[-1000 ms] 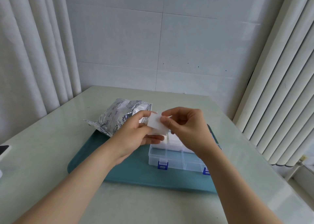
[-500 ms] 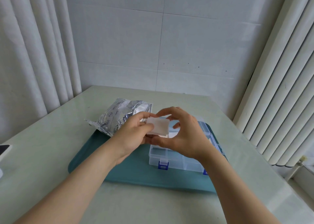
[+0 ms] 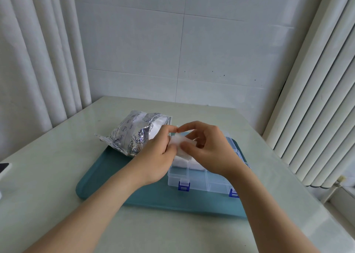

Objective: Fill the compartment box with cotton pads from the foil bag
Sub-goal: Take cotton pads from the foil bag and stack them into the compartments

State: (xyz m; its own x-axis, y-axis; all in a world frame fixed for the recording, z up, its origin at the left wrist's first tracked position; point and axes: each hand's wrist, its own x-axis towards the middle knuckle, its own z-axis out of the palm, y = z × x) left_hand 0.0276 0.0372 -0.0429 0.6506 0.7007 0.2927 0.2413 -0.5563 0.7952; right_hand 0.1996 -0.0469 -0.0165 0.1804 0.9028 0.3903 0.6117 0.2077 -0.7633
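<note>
Cotton pad [image 3: 179, 144], white and soft, is pinched between both hands, just above the compartment box [image 3: 194, 178]. On the left I see the foil bag [image 3: 130, 135] lying on its side, partly on the teal tray [image 3: 107, 177], its open mouth facing right. Next, the left hand [image 3: 156, 156] pinches the pad's left side. The right hand [image 3: 210, 151] pinches its right side. The clear box sits on the tray, on the bench [image 3: 48, 176], with white pads [image 3: 184, 159] inside.
</note>
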